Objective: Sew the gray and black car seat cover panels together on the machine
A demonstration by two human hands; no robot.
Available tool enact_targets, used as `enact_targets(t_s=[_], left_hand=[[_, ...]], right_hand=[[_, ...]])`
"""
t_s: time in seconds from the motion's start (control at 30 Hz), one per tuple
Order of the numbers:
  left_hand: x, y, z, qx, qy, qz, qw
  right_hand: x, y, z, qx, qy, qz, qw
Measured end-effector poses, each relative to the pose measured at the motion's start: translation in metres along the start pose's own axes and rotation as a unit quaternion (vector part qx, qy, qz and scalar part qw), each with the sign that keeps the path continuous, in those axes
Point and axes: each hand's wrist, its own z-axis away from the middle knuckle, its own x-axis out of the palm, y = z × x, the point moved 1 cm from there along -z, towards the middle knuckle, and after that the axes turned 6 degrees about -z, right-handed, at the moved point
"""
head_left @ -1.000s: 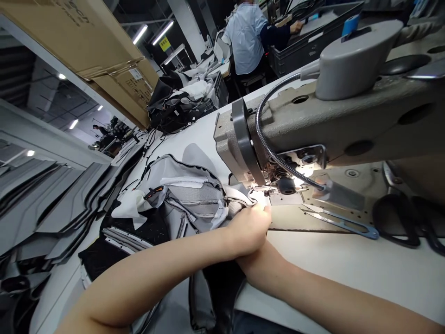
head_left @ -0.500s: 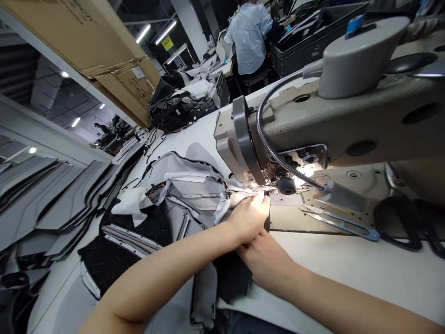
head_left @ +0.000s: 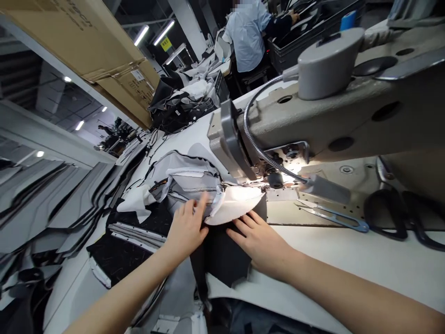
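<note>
My left hand has its fingers apart over the grey sewn fabric piece, left of a white fabric flap. My right hand lies with spread fingers on black fabric, its fingertips at the lower edge of the white flap. That flap reaches up under the head of a sewing machine, where a small lamp lights the needle area. The needle itself is too small to make out. Below my hands the black fabric hangs toward the table's front edge.
Thread snips and black-handled scissors lie right of the needle area. Stacked grey panels stand at the left. A cardboard box is at upper left. Behind, a person in a light blue shirt works beside a dark crate.
My hands, together by the needle before, have come apart. The left moved left and down, the right opened out on the fabric. The white flap is now uncovered, and the view has shifted slightly.
</note>
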Motion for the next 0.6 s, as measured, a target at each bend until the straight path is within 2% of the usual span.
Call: enact_targets(t_s=[0.07,0.17,0.23,0.3,0.43,0.53,0.6], left_hand=[[0.013,-0.013,-0.006,-0.037,-0.047,0.036,0.998],[0.021,-0.024,-0.028,-0.017,-0.058,0.125,0.990],[0.011,-0.027,-0.039,0.023,-0.033,0.179,0.983],[-0.007,-0.027,-0.042,0.061,-0.003,0.202,0.977],[-0.040,-0.021,-0.039,0.099,0.023,0.185,0.977],[-0.047,-0.018,-0.040,0.108,0.035,0.173,0.978],[-0.048,-0.015,-0.039,0.106,0.045,0.168,0.979]], right_hand=[[0.002,0.000,0.001,0.004,-0.001,-0.011,1.000],[0.012,-0.001,0.000,0.015,-0.006,-0.014,1.000],[0.017,-0.002,-0.001,0.014,-0.014,-0.006,1.000],[0.017,-0.003,0.000,0.018,-0.021,-0.007,1.000],[0.001,0.000,0.007,0.017,-0.061,-0.068,0.996],[-0.011,0.000,0.002,-0.006,-0.097,-0.120,0.988],[-0.012,-0.003,-0.012,0.010,-0.051,-0.082,0.995]])
